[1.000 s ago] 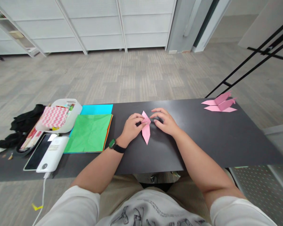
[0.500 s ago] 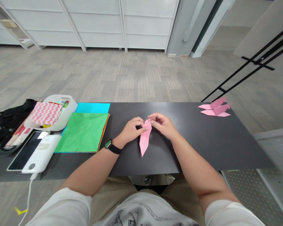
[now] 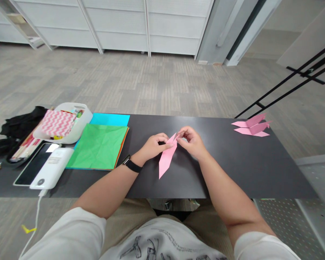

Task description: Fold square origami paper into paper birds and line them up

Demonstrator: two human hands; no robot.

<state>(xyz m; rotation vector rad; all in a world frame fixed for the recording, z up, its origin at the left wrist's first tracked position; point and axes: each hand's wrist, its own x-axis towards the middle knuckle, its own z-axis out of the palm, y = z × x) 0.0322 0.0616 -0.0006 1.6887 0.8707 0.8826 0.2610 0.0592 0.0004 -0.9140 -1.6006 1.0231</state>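
A piece of folded pink origami paper (image 3: 166, 159) is held between my two hands over the dark table. Its long pointed end slants down toward me, and its upper end splits into narrow points. My left hand (image 3: 155, 146) grips the middle of it, thumb on top. At the upper right, my right hand (image 3: 191, 142) pinches one of the narrow points between thumb and fingers. Those fingertips partly hide the fold. Two finished-looking pink folded paper figures (image 3: 253, 126) rest side by side at the table's far right.
To the left, green paper sheets (image 3: 100, 146) lie over blue paper (image 3: 113, 119). Beyond them stand a white basket (image 3: 81, 124) with a pink zigzag-patterned item, a tablet (image 3: 29, 169), a white power bank (image 3: 52, 168) with a cable, and a black bag (image 3: 21, 122). The dark table (image 3: 233, 166) ends close to my lap.
My right hand has closed on a narrow point of the pink paper and pulls it rightward, apart from the other point. The paper has tilted, its lower tip swinging slightly left.
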